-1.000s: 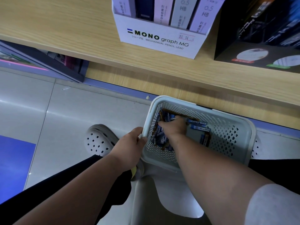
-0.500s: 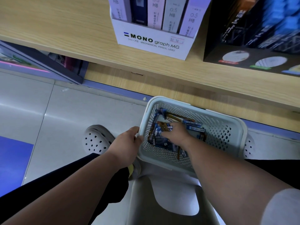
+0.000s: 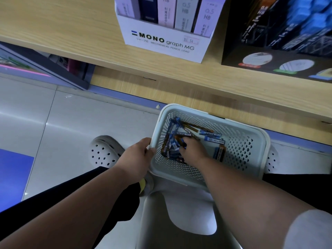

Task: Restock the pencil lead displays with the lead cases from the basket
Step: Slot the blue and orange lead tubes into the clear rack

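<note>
A white perforated basket sits on a pale stool below the shelf, with several blue and brown lead cases loose on its bottom. My left hand grips the basket's left rim. Inside the basket, my right hand has its fingers curled round a few lead cases from the pile at the left. On the wooden shelf above stands the white MONO graph MG display box, holding upright lead cases in lilac, grey and dark blue.
A black display box stands right of the white one on the shelf. The pale stool carries the basket between my legs. A white clog rests on the tiled floor at left. Dark boxes lie under the shelf at far left.
My right hand has drawn back from the basket's far left corner toward its middle, closing on lead cases. The view has shifted slightly, and my left hand stays on the rim.
</note>
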